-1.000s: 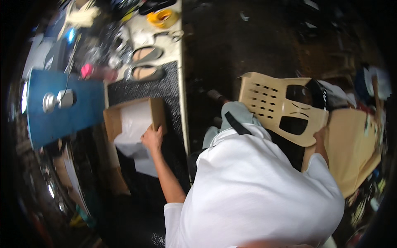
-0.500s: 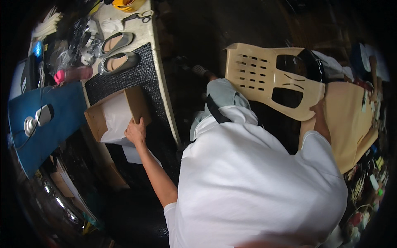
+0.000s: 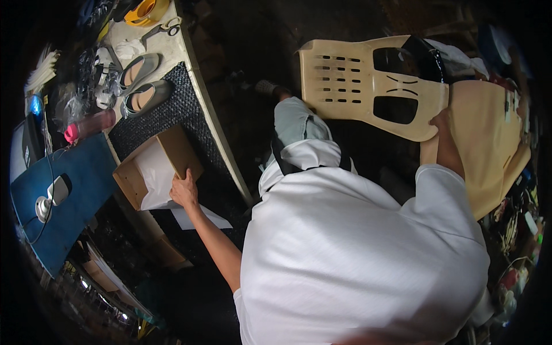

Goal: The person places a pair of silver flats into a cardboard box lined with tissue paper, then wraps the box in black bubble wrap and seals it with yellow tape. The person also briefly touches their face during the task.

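On the left, an open brown cardboard box [image 3: 179, 150] lined with white tissue paper [image 3: 156, 175] rests on a black textured mat [image 3: 167, 106]. My left hand [image 3: 185, 190] is closed on its near right edge, thumb and fingers over the wall. To the right, my right hand [image 3: 441, 123] grips the edge of a beige plastic chair [image 3: 339, 102] with slots and cut-outs. The fingers of that hand are partly hidden behind the chair. A pair of grey flat shoes [image 3: 148, 98] lies beyond the box at the mat's edge.
Scissors [image 3: 164, 31], a yellow tape roll [image 3: 146, 12] and a pink-capped bottle [image 3: 92, 123] lie on the table at the far left. A blue board [image 3: 69, 190] carries a small white camera [image 3: 49, 201]. Beige sheet material [image 3: 486, 132] stands right of the chair.
The whole view has turned a little, so the table, shoes and chair sit differently in the picture. Both hands keep their holds on the box and the chair.
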`<move>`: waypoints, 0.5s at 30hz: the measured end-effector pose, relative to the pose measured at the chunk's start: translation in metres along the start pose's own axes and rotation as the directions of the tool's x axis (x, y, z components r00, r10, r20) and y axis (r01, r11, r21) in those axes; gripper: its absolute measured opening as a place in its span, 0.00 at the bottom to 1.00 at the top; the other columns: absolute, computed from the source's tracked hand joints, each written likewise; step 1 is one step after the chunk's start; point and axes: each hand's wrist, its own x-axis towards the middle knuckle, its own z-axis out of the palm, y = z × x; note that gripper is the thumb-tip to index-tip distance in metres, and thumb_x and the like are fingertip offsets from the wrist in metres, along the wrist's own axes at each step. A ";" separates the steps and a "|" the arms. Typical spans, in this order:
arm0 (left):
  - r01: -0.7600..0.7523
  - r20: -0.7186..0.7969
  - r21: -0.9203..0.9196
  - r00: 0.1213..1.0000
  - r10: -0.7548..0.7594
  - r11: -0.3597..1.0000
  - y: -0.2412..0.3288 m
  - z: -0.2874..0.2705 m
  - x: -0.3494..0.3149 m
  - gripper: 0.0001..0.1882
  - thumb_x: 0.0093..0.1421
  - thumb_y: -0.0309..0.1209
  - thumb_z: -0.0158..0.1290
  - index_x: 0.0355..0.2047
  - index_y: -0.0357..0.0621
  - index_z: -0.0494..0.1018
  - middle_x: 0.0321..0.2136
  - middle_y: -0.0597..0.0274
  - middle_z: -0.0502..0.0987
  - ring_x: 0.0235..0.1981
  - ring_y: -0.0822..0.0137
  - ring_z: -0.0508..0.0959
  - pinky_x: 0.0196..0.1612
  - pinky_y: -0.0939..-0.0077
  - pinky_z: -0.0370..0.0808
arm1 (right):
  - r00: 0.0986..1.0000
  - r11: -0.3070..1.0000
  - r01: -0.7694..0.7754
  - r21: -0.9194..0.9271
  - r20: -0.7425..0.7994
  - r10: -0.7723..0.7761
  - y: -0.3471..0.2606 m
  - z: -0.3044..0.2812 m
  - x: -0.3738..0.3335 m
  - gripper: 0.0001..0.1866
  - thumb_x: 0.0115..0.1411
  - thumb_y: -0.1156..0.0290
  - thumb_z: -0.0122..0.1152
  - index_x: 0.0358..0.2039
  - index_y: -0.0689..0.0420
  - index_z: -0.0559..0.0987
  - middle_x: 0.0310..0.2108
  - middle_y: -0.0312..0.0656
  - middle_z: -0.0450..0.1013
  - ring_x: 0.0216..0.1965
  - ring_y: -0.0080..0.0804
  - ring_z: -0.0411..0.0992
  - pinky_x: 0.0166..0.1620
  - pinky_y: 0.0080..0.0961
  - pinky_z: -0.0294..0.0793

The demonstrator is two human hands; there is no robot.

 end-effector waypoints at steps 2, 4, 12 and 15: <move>-0.004 0.007 -0.007 1.000 0.004 1.000 -0.001 0.001 0.000 0.24 0.53 0.51 0.52 0.42 0.48 0.77 0.33 0.53 0.81 0.38 0.53 0.79 0.48 0.62 0.66 | 0.998 0.999 -0.052 0.005 -0.019 0.052 0.002 0.004 0.004 0.58 0.40 0.86 0.71 0.64 0.63 0.40 0.58 0.57 0.60 0.56 0.47 0.64 0.56 0.38 0.70; -0.010 0.012 -0.022 1.000 0.011 1.000 -0.001 0.001 0.000 0.24 0.53 0.51 0.52 0.42 0.47 0.77 0.34 0.52 0.80 0.38 0.52 0.79 0.49 0.61 0.66 | 0.997 1.000 0.000 0.003 -0.078 0.000 0.008 0.010 0.013 0.55 0.37 0.84 0.72 0.62 0.64 0.46 0.55 0.56 0.64 0.54 0.45 0.67 0.54 0.37 0.71; -0.020 -0.019 -0.052 1.000 0.019 0.998 0.006 -0.007 -0.006 0.25 0.52 0.49 0.54 0.45 0.48 0.76 0.35 0.50 0.80 0.41 0.53 0.78 0.50 0.61 0.65 | 0.943 0.971 0.239 -0.007 -0.239 -0.234 0.035 0.028 0.041 0.45 0.37 0.77 0.71 0.56 0.66 0.59 0.45 0.55 0.72 0.45 0.48 0.74 0.47 0.38 0.74; -0.006 -0.042 -0.066 0.999 0.003 0.998 0.007 -0.011 -0.010 0.27 0.49 0.51 0.55 0.44 0.47 0.76 0.34 0.50 0.80 0.39 0.54 0.79 0.50 0.59 0.65 | 0.921 0.952 0.305 -0.023 -0.248 -0.301 0.017 0.026 0.037 0.44 0.37 0.76 0.71 0.56 0.66 0.59 0.44 0.54 0.73 0.45 0.48 0.74 0.46 0.38 0.74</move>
